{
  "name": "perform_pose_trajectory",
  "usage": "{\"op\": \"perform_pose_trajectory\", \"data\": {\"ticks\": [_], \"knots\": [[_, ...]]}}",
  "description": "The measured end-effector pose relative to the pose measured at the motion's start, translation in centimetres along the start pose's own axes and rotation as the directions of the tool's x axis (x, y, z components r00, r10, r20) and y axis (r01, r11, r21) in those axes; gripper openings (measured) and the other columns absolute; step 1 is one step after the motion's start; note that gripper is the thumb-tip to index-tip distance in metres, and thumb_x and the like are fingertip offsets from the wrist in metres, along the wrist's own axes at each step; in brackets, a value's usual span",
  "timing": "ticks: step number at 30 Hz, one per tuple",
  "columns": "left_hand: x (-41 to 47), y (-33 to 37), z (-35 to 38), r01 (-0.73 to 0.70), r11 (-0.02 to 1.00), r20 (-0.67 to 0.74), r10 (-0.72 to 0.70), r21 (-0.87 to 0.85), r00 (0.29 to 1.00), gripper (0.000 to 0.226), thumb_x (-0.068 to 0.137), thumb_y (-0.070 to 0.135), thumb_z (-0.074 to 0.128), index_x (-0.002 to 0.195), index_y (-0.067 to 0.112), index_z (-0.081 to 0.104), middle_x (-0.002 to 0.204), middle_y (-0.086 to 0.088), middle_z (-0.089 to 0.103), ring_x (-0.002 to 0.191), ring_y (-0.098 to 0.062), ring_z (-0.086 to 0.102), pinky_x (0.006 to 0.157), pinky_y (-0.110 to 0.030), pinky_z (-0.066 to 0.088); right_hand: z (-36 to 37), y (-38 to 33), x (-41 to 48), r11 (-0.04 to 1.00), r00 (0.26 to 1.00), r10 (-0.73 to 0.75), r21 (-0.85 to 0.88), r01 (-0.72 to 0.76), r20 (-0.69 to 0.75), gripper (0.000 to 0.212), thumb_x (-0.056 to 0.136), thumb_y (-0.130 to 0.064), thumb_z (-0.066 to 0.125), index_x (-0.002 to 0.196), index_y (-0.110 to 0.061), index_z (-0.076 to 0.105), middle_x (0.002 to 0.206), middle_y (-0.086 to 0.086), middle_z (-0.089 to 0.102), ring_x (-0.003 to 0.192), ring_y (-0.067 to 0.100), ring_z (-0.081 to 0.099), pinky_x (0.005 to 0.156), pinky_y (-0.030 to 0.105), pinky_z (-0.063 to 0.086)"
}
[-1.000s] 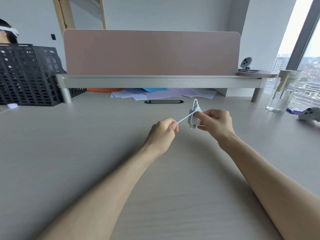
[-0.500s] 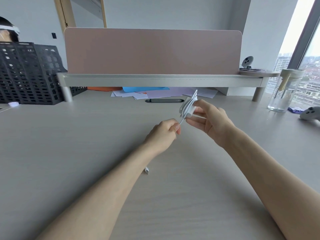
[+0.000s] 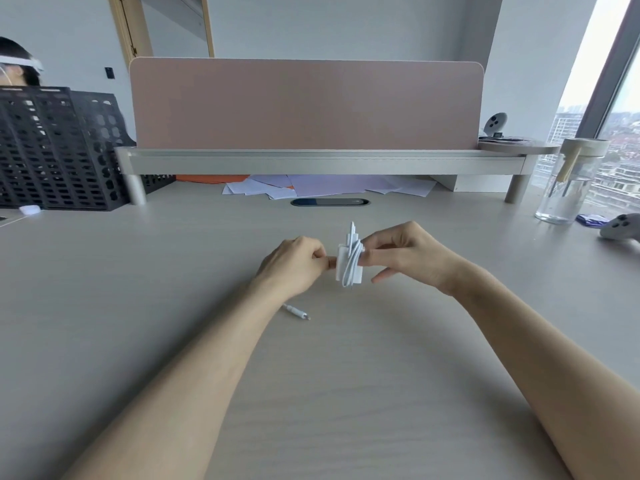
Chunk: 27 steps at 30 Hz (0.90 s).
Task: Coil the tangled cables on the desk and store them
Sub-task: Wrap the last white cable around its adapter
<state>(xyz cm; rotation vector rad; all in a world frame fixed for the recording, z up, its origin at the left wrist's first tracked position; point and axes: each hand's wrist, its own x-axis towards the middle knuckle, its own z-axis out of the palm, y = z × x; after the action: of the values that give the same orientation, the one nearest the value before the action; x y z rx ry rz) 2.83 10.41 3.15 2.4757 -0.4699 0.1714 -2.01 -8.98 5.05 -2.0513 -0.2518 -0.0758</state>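
Winding looks nearly finished: above the desk (image 3: 173,306) the right hand (image 3: 408,258) pinches the cable (image 3: 354,261)-wrapped charger (image 3: 342,270), the left hand (image 3: 294,265) curls on slack just left, and the loose plug (image 3: 298,312) needs tucking in.

One head-worn wide view looks forward and down across the desk (image 3: 145,341), apparently close.

Pale desk (image 3: 138,306) with pink divider (image 3: 304,105), grey walls (image 3: 346,26), bright window (image 3: 623,126) at right.
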Motion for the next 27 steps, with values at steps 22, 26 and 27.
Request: {"op": "perform_pose_trajectory", "data": {"ticks": [22, 26, 27], "knots": [[-0.9, 3.1, -0.5, -0.018, 0.788, 0.078, 0.084, -0.615, 0.993, 0.020, 0.102, 0.014, 0.038, 0.115, 0.015, 0.052, 0.079, 0.004, 0.053, 0.040, -0.003, 0.031, 0.039, -0.016, 0.026, 0.0, 1.4, 0.6, 0.901, 0.895, -0.058, -0.408, -0.144, -0.442, 0.021, 0.076, -0.045, 0.068, 0.078, -0.024, 0.066, 0.076, -0.011, 0.070, 0.079, 0.015, 0.066, 0.075, 0.038, 0.056], [-1.4, 3.6, 0.3, 0.044, 0.693, 0.137, 0.080, -0.720, 0.987, 0.011, 0.102, 0.009, 0.039, 0.107, 0.015, 0.046, 0.083, 0.000, 0.057, 0.045, -0.008, 0.028, 0.041, -0.018, 0.025, 0.2, 0.9, 0.6, 0.985, 0.867, -0.006, -0.153, -0.082, -0.499, 0.024, 0.080, -0.035, 0.068, 0.079, -0.011, 0.068, 0.071, 0.001, 0.073, 0.070, 0.017, 0.072, 0.069, 0.039, 0.061], [-1.4, 3.7, 0.5, 0.064, 0.663, 0.150, 0.074, -0.746, 0.986, 0.010, 0.102, 0.008, 0.039, 0.106, 0.014, 0.045, 0.082, 0.000, 0.058, 0.045, -0.009, 0.027, 0.043, -0.020, 0.025, 0.2, 0.7, 0.6, 0.997, 0.863, 0.038, -0.041, -0.068, -0.503, 0.024, 0.082, -0.031, 0.069, 0.082, -0.007, 0.068, 0.074, 0.006, 0.074, 0.067, 0.016, 0.073, 0.068, 0.039, 0.062]]}}
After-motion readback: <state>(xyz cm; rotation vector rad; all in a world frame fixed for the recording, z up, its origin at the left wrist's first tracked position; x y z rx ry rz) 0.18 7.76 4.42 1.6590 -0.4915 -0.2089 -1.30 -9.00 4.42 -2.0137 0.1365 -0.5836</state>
